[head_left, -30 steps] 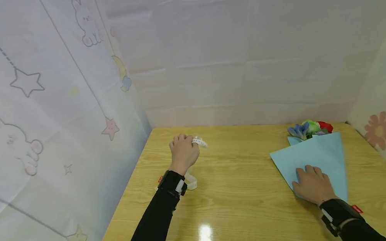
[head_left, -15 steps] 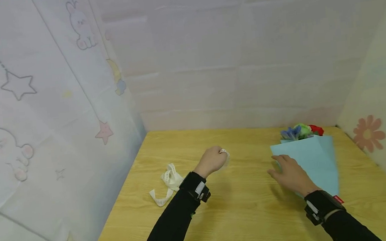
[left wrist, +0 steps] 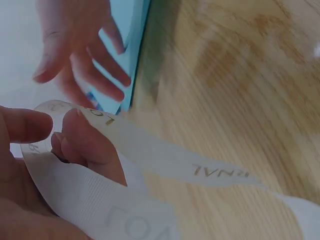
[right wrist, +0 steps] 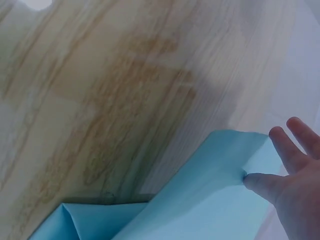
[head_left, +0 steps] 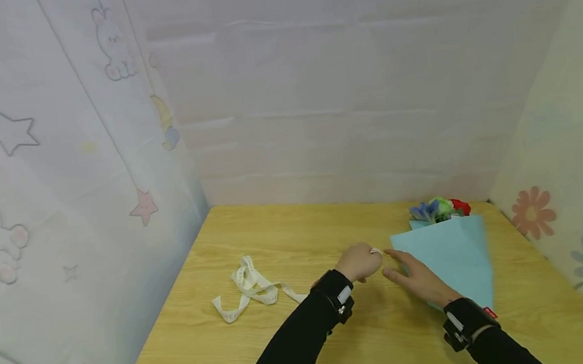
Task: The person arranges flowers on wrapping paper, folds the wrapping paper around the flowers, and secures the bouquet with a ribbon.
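Note:
My left hand (head_left: 361, 262) pinches the end of a white ribbon (head_left: 251, 284) over the middle of the table. In the left wrist view the ribbon (left wrist: 140, 220) loops around the fingers, with gold lettering on it, and trails away. Its loose coils lie to the left. My right hand (head_left: 421, 279) is just right of the left one, fingers spread and holding nothing, at the left side of a bouquet wrapped in light blue paper (head_left: 459, 256). Blue, green and red flowers (head_left: 440, 208) show at its top. In the right wrist view the thumb overlaps the paper (right wrist: 200, 205).
The wooden table (head_left: 208, 354) has its left edge along a printed cloth wall (head_left: 90, 225). A white cloth wall (head_left: 290, 117) stands behind it, and a flower-print wall (head_left: 557, 150) runs along the right.
My left hand has carried the ribbon end rightward, stretching out some of the ribbon from the coils. My right hand has lifted off the blue paper and moved left towards the left hand.

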A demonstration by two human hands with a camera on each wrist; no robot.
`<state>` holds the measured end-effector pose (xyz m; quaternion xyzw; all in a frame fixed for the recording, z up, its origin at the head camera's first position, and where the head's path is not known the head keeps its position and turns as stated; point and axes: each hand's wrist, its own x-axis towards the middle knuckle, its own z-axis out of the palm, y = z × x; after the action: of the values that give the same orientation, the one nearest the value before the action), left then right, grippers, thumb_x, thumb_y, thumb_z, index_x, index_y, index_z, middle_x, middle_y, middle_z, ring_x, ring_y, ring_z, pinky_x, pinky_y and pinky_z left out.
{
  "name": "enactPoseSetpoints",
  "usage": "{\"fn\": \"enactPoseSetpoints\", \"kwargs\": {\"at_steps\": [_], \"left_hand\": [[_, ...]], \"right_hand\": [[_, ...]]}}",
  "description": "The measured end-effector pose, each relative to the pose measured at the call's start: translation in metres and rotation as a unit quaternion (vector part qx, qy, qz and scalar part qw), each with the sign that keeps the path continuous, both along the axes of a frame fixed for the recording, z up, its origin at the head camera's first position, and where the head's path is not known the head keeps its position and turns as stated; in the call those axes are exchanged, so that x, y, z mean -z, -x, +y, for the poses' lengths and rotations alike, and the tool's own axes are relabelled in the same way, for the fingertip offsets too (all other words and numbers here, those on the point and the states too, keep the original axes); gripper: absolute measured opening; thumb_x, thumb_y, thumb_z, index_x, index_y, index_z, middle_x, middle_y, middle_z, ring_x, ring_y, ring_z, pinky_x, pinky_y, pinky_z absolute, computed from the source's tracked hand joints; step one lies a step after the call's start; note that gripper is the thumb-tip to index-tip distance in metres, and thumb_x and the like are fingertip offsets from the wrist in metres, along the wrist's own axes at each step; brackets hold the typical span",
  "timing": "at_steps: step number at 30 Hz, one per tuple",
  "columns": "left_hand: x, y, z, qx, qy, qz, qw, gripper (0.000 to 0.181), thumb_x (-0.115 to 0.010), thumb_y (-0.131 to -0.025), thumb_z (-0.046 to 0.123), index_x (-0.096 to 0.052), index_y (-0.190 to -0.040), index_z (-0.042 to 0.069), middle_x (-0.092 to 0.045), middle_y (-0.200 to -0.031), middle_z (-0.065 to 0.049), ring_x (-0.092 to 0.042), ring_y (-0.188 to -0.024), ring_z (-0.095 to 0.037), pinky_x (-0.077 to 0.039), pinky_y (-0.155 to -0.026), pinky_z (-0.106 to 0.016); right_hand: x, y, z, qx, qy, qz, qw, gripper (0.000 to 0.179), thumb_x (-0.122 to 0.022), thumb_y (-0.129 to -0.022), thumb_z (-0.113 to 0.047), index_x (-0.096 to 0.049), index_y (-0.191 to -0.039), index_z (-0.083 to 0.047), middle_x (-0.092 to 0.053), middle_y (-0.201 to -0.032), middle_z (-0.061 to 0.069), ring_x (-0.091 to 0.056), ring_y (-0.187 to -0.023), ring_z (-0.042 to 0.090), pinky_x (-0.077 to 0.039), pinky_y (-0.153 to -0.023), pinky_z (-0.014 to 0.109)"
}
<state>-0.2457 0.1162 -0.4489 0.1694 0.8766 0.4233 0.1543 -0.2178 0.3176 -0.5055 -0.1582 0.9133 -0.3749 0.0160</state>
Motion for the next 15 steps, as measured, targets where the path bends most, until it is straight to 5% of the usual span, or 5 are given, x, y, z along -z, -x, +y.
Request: {"fn": "enactPoseSetpoints", "kwargs": {"at_steps": [3,5,8,11,15], "left_hand": [[0.01,-0.003,0.01,0.01,0.033,-0.002,0.9994,0.032,-0.054,-0.099,0.028,-0.064,-0.075,0.01,-0.04,-0.058,-0.001,-0.032,-0.044,-0.015,-0.038,-0.047,-0.031],[0.016,-0.003,0.016,0.024,0.042,-0.003,0.9988,0.033,-0.058,-0.096,0.028,-0.061,-0.068,0.012,-0.035,-0.052,0.001,-0.03,-0.04,-0.014,-0.034,-0.044,-0.03],[0.023,-0.004,0.021,0.047,0.049,-0.002,0.9977,0.024,-0.057,-0.098,0.031,-0.075,-0.095,0.015,-0.036,-0.05,0.003,-0.028,-0.039,-0.012,-0.035,-0.042,-0.028],[0.026,-0.001,0.015,0.048,0.029,0.0,0.9984,0.034,-0.053,-0.104,0.028,-0.069,-0.13,0.014,-0.044,-0.057,0.001,-0.031,-0.041,-0.012,-0.038,-0.045,-0.028],[0.026,0.011,-0.009,0.045,-0.011,-0.003,0.9989,0.03,-0.049,-0.108,0.018,-0.07,-0.122,0.002,-0.057,-0.073,-0.004,-0.033,-0.044,-0.013,-0.038,-0.047,-0.027]], "right_hand": [[0.007,-0.001,-0.004,-0.011,0.007,0.008,0.9999,0.07,-0.057,-0.105,-0.042,-0.031,-0.159,-0.005,-0.031,-0.158,0.029,-0.028,-0.143,0.055,-0.028,-0.107,0.072],[0.009,-0.001,-0.005,-0.012,0.01,0.022,0.9996,0.064,-0.056,-0.106,-0.038,-0.035,-0.157,-0.005,-0.034,-0.156,0.028,-0.031,-0.141,0.054,-0.029,-0.107,0.071],[0.011,-0.001,-0.004,-0.005,0.006,0.031,0.9995,0.05,-0.051,-0.109,-0.031,-0.045,-0.15,-0.005,-0.042,-0.151,0.027,-0.036,-0.139,0.052,-0.032,-0.108,0.068],[0.011,0.0,0.001,0.011,0.014,0.007,0.9998,0.04,-0.045,-0.111,-0.026,-0.052,-0.143,-0.003,-0.048,-0.145,0.025,-0.043,-0.134,0.049,-0.038,-0.103,0.063],[0.006,0.003,0.011,0.031,0.043,-0.039,0.9979,0.04,-0.041,-0.112,-0.024,-0.055,-0.139,0.002,-0.059,-0.132,0.023,-0.054,-0.124,0.045,-0.043,-0.098,0.059]]}}
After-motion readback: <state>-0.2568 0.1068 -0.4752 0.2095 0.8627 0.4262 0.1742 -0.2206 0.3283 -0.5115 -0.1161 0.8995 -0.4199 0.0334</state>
